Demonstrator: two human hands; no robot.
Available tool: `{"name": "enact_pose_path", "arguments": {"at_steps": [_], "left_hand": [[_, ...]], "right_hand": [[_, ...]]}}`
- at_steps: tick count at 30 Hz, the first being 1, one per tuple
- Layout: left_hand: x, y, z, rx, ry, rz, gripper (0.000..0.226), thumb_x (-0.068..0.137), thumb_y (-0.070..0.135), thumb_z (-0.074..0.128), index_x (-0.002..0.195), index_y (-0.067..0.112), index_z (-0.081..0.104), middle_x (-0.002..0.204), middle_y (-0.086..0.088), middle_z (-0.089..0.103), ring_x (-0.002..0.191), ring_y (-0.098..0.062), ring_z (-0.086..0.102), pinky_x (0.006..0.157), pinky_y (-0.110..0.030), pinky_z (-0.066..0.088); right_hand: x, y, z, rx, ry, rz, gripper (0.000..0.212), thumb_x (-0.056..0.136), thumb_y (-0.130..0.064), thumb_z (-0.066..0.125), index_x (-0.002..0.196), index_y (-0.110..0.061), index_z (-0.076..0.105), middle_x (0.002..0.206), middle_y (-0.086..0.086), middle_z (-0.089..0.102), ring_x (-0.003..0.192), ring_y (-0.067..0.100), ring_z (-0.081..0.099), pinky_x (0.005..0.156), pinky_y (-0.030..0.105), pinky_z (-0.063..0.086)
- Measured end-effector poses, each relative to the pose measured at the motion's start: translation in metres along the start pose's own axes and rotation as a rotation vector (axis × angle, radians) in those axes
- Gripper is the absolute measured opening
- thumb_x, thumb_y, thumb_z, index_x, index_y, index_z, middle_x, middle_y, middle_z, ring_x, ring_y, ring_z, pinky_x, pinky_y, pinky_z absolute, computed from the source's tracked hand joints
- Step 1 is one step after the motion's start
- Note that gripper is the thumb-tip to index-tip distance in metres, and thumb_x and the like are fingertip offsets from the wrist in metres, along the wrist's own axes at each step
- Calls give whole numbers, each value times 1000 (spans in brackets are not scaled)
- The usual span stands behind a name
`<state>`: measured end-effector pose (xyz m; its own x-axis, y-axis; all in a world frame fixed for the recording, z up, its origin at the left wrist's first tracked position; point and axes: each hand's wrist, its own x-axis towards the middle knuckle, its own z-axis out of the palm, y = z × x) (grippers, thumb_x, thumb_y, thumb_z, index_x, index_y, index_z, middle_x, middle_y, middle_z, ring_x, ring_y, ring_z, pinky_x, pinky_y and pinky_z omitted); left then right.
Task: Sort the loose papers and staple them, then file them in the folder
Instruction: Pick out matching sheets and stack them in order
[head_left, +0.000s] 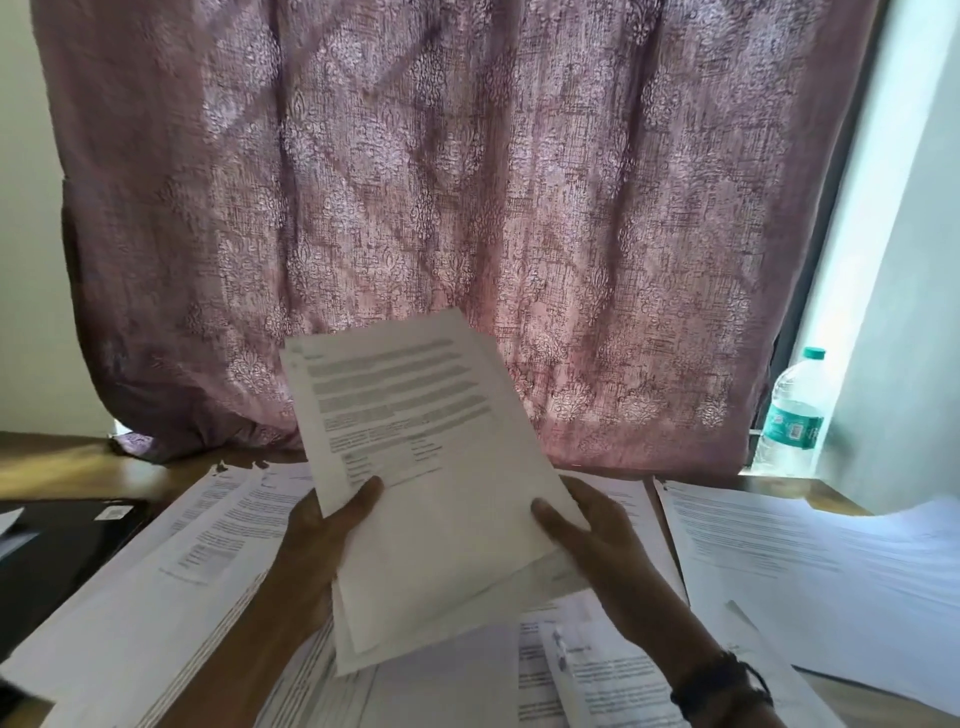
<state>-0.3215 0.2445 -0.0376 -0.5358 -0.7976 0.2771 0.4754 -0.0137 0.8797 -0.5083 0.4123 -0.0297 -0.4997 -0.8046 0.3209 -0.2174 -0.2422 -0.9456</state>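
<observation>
Wooden table (67, 470) with loose printed papers (810, 561) all over, flat black object (62, 561) at left.

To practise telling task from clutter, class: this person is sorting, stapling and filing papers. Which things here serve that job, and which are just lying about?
For the job: sheaf of papers, held by the left hand and right hand; loose papers on the table; dark flat item at left, perhaps the folder.
Lying about: water bottle; curtain.
</observation>
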Motion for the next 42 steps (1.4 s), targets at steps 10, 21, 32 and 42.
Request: {"name": "enact_pose_path", "arguments": {"at_steps": [10,21,32,42], "left_hand": [[3,-1,-3,12,-107,36,78,49,50,89,120,27,64,122,-2,67,112,-23,64,91,-41,52],[6,-1,-13,95,-144,-69,93,31,55,92,114,21,67,111,0,72,99,-15,69,70,-22,58],[6,-5,-18,111,44,-162,26,89,7,61,110,20,65,96,5,72,83,-16,67,64,-29,51],[13,-11,-23,84,52,-193,21,87,9,63,104,22,67,99,-1,72,90,-25,66,67,-32,50]], "right_hand": [[4,25,2,-258,60,-79,39,91,-25,64,128,-18,55,116,-7,69,102,5,67,84,28,58],[0,19,-1,-117,-53,-12,36,92,-9,63,127,-15,57,114,-4,71,102,15,68,77,28,58],[10,40,-84,-1192,375,312,53,95,-49,49,137,-16,49,135,3,59,122,23,56,100,37,44],[37,47,-74,-1313,186,504,67,80,-64,63,119,-9,55,126,13,54,118,33,49,92,39,46]]}}
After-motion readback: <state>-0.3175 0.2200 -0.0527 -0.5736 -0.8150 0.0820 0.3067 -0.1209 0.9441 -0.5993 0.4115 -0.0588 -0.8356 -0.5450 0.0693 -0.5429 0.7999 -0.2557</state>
